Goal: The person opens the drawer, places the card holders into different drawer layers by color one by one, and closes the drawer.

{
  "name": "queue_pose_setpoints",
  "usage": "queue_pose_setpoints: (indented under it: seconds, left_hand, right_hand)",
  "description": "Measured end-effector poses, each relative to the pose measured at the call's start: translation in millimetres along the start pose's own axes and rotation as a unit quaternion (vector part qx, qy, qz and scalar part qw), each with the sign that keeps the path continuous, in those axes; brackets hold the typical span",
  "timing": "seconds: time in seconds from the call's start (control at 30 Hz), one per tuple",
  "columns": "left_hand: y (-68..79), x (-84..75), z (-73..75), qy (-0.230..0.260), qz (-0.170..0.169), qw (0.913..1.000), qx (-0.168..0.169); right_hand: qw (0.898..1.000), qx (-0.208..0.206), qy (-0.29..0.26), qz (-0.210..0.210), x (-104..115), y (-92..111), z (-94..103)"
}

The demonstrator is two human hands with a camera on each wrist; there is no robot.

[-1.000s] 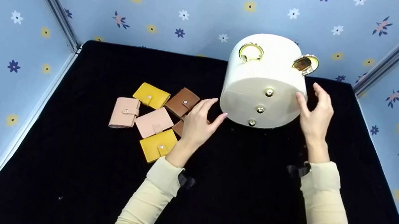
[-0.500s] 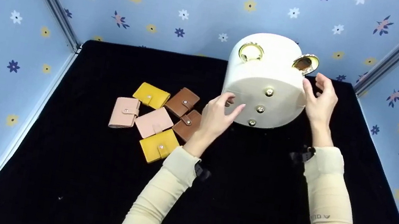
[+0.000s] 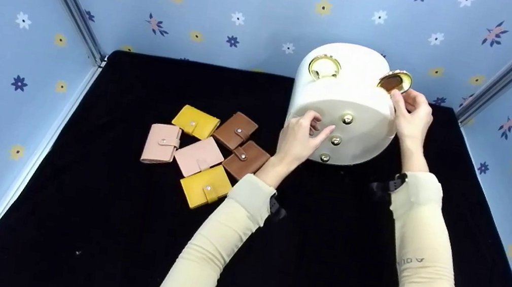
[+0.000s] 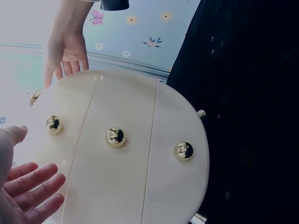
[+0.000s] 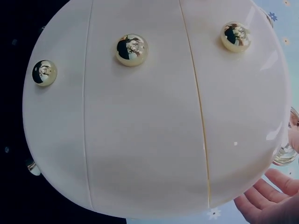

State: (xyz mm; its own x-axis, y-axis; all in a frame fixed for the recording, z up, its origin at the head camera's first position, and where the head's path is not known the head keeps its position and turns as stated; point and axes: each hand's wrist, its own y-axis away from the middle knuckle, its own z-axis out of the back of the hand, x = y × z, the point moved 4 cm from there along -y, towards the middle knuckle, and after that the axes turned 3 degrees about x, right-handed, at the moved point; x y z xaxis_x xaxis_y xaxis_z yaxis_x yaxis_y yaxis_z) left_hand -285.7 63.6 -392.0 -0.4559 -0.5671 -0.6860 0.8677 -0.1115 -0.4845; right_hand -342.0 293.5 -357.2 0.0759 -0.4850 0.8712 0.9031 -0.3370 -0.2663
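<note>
A white rounded jewelry box point(image 3: 358, 144) stands at the back right. Three drawer fronts make up its face, each with one round gold knob, and two gold ring-shaped ears point(image 3: 325, 67) rise from its top. My left hand point(image 3: 297, 137) hovers before the left of the face, thumb and fingers spread apart, near the upper knob point(image 4: 53, 125); nothing is between them. At the upper right edge, my right hand point(image 3: 414, 118) reaches up beside the right ear point(image 3: 391, 82), its thumb at the ear's base. In the right wrist view the right hand's fingers point(image 5: 268, 193) lie loosely bent by the box's side.
Several small snap-closed wallets lie left of the box: yellow point(image 3: 205, 187), pink point(image 3: 161, 144) and brown point(image 3: 247, 159). A black cloth point(image 3: 320, 256) covers the table. Blue flowered panels point(image 3: 256, 15) wall in the back and both sides.
My left hand has moved right and up from beside the wallets to in front of the drawers. My right hand has risen along the box's side to the right ear. The box stays put.
</note>
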Motion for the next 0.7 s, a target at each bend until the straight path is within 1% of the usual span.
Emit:
queue_pose_setpoints:
  seconds: [0.17, 0.23, 0.37, 0.5, 0.7]
  left_hand:
    - [-7.8, -2.6, -7.6, 0.002, 0.015, 0.9998, 0.014]
    - [-10.6, -3.6, -10.5, -0.001, 0.028, 0.9993, 0.024]
    - [-15.7, -5.7, -16.3, -0.005, 0.052, 0.9975, 0.047]
    - [-20.2, -7.3, -22.3, 0.001, 0.066, 0.9957, 0.065]
    - [-24.0, -7.9, -27.8, 0.003, 0.092, 0.9922, 0.085]
  right_hand:
    - [0.999, 0.01, -0.028, -0.029, -2, -5, -4.3]
    - [0.998, 0.012, -0.047, -0.045, -4, -8, -5.8]
    - [0.994, 0.015, -0.087, -0.064, -8, -11, -8.1]
    - [0.989, 0.022, -0.127, -0.07, -10, -13, -9.1]
    - [0.984, 0.037, -0.16, -0.068, -15, -14, -11.3]
